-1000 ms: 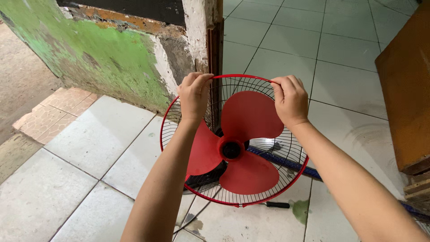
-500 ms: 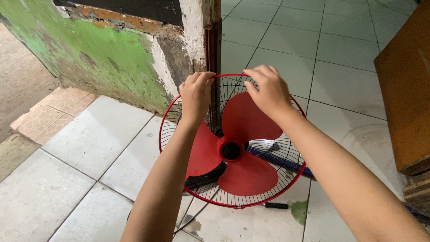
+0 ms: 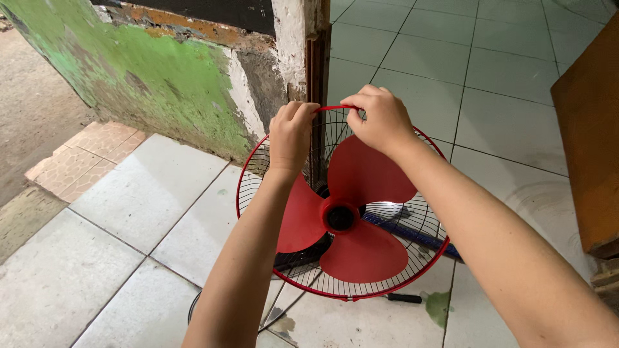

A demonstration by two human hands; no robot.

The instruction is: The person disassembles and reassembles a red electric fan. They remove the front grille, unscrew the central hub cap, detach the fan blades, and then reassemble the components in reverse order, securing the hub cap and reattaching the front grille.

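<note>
Both hands, left hand (image 3: 291, 136) and right hand (image 3: 380, 119), on red fan guard rim (image 3: 438, 258).

This looks like a worn home entryway or porch. Pale floor tiles (image 3: 490, 109) cover the ground, a low wall (image 3: 161, 84) shows peeling green paint and crumbling plaster, brown wooden furniture (image 3: 590, 142) stands at the right, and bare ground (image 3: 32, 116) lies beyond.

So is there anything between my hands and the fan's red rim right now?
Nothing visible. The left hand and the right hand both already grip the top of the red rim of the fan guard, close together. The red blades sit behind the wire grille, below the hands and clear of them.
</note>
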